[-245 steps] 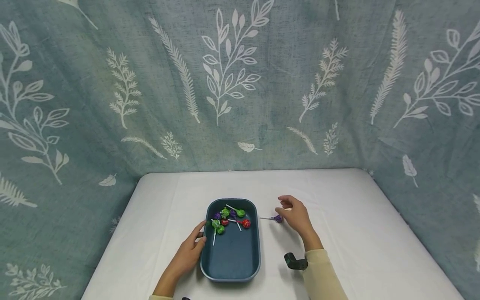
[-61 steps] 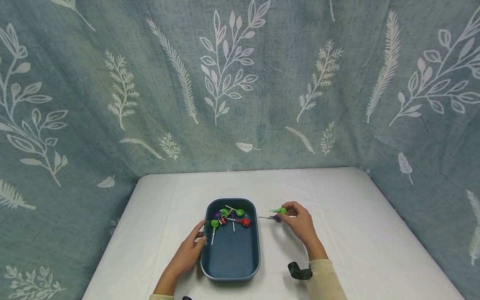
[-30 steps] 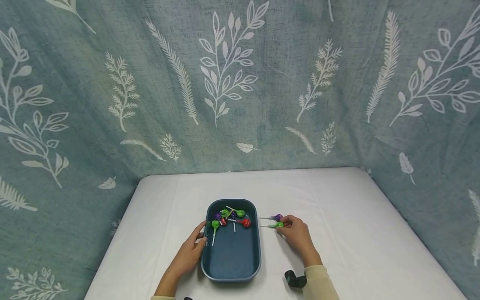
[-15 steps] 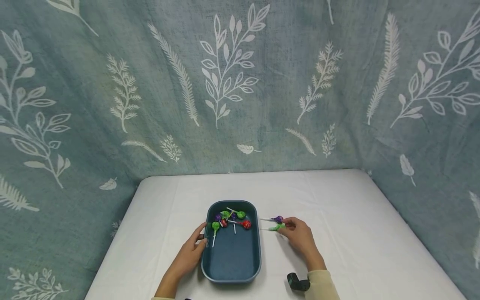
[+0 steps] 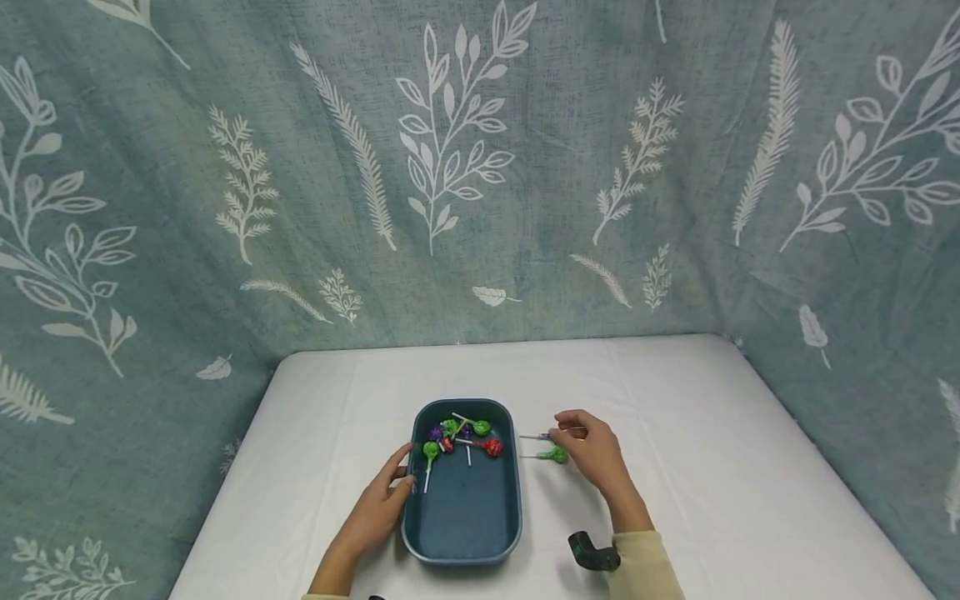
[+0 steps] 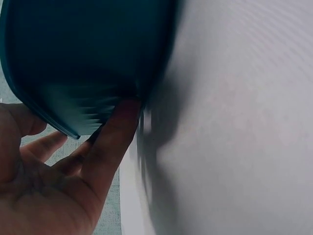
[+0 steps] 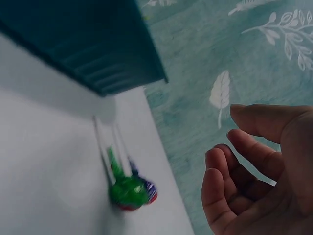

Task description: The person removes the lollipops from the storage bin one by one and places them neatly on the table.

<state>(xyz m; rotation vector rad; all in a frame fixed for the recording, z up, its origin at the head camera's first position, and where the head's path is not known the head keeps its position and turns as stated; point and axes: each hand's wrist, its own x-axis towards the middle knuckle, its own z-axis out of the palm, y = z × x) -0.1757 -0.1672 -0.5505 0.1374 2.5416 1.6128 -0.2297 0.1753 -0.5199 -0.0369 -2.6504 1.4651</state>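
Note:
My left hand (image 5: 380, 504) holds the left side of a dark blue tray (image 5: 461, 558), fingertips at its rim and outer wall. In the left wrist view, fingers (image 6: 115, 134) press against the ribbed wall. Several lollipops, including a red lollipop (image 5: 491, 447) and a green lollipop (image 5: 430, 451), lie inside. My right hand (image 5: 596, 450) hovers right of the tray with loosely bent fingers and nothing between the fingertips. Below it, another green lollipop (image 5: 557, 455) lies on the table beside a purple lollipop (image 7: 150, 190), whose head my hand hides in the head view.
A white-covered table (image 5: 675, 433) carries the tray, backed by a teal leaf-patterned curtain (image 5: 480, 208). A black wrist device (image 5: 592, 552) sits at my right sleeve (image 5: 645, 567). Both table lollipops point their sticks toward the tray.
My right hand brought a green lollipop from the tray, set it on the table just nearer than the purple one, let go and rose away. My left hand stays at the tray.

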